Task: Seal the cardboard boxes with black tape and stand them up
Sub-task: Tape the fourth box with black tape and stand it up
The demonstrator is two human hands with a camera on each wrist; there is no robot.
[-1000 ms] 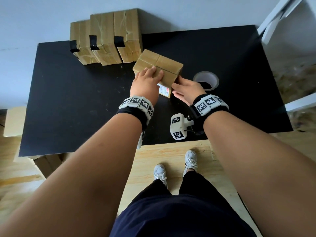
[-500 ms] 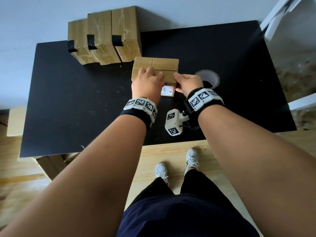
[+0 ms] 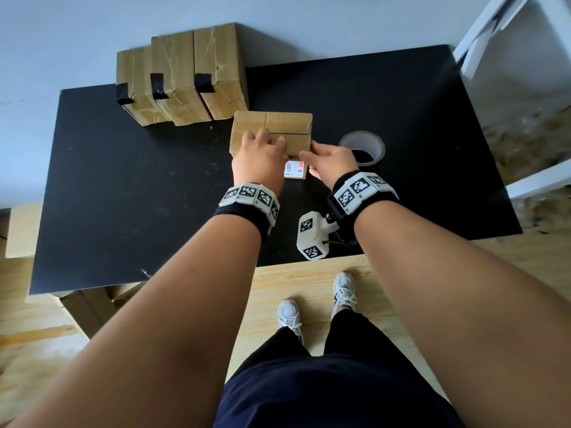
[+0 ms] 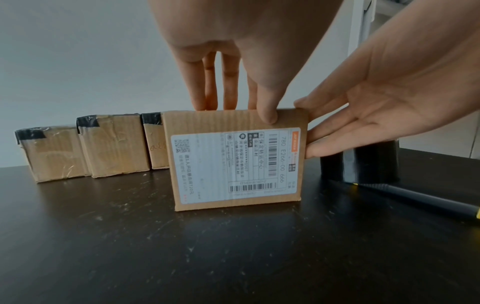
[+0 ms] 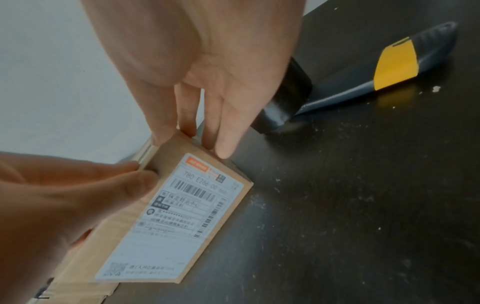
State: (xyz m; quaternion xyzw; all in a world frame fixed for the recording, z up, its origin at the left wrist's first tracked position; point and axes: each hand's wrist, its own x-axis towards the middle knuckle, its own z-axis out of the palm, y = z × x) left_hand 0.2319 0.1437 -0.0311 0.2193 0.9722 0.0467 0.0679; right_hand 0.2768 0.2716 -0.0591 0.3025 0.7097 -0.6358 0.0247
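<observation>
A pale wood floor runs under a black table whose top is scuffed and flecked with light specks; its far edge sits against a plain grey-white wall. At the far left of the floor, partly under the table, more cardboard cartons sit.

On the table's far left, three sealed boxes stand upright side by side against the wall, each with a strip of black tape folded over its near top edge.

Just right of them and a little nearer stands the unsealed cardboard box, upright on the table with its white shipping label facing the person; its top flaps meet along a dark seam with no tape across it. The left hand lies over the box's top from the near side, fingers straight and spread on the flaps, thumb pressed down over the near top edge above the label. The right hand is against the box's right side, fingers extended and only slightly bent, their tips touching the right edge; it grips nothing else.

Right of the box, close behind the right hand, a roll of black tape lies flat on the table. In the wrist views a dark utility knife with a yellow band lies on the table next to the roll.

At the far right, white furniture rails stand beside the table, and the floor there is mottled brown.
</observation>
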